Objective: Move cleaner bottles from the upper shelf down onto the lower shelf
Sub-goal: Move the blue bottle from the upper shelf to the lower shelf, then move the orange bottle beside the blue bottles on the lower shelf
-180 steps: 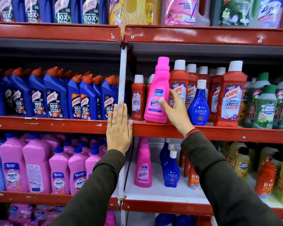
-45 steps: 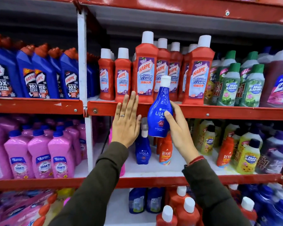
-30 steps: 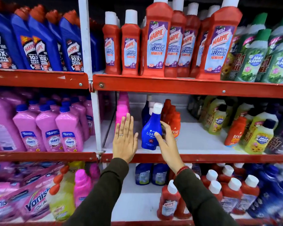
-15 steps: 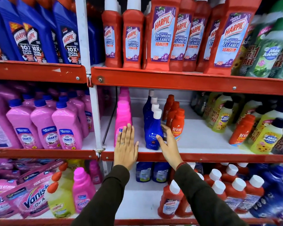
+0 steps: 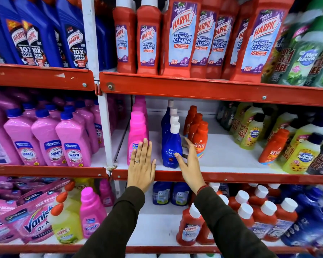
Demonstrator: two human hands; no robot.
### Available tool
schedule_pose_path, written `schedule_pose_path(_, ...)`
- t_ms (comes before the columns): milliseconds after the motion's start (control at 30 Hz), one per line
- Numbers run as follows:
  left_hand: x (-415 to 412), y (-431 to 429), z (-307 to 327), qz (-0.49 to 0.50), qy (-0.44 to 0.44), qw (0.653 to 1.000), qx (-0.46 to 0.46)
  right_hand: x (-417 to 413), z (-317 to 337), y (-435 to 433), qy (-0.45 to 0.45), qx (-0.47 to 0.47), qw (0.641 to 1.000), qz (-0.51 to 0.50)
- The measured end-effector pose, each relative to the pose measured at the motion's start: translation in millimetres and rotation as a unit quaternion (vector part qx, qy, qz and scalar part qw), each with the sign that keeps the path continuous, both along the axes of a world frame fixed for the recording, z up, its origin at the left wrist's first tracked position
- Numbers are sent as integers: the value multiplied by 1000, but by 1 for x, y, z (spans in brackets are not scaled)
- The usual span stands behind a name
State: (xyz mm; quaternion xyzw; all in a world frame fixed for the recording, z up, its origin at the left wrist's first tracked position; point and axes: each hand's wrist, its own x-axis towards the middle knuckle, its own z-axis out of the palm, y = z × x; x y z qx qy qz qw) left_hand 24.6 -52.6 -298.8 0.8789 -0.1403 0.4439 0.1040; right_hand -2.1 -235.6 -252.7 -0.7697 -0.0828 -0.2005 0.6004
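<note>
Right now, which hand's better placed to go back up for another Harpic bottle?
Right hand: open beside the blue Ujala bottle, below the red Harpic bottles. Left hand lies flat further left.

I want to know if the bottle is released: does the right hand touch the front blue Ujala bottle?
Touching. In the head view the right hand lays its thumb on the front blue Ujala bottle; the other fingers are spread open.

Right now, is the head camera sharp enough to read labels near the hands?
Head view: centre sharp, the blue Ujala bottle and Revive bottle by the right hand read clearly; right-edge green bottles are blurred; wide-angle bends the red shelf rail; glare on caps.
</note>
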Motion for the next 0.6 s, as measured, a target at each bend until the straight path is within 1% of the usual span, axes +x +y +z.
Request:
schedule_pose_path(100,-6,-17,3,-8,3,1000,-10,-6,-1,-11,-23,-28,999,-37)
schedule_pose_path(200,-9,-43,11,-18,0,1000,-1,-10,1,-28,-40,-60,994,-78)
schedule_pose_path(267,-9,-63,17,-30,2,1000,1,-12,3,-45,-58,-60,991,-103)
schedule_pose_path(400,-7,-90,17,-35,25,999,-5,-18,6,-88,-69,-44,984,-160)
schedule_pose_path(500,-4,-97,11,-26,21,999,9,-21,13,-125,-94,-53,968,-227)
schedule_pose_path(600,1,-97,5,-16,5,1000,9,-17,22,-169,-107,-61,939,-321)
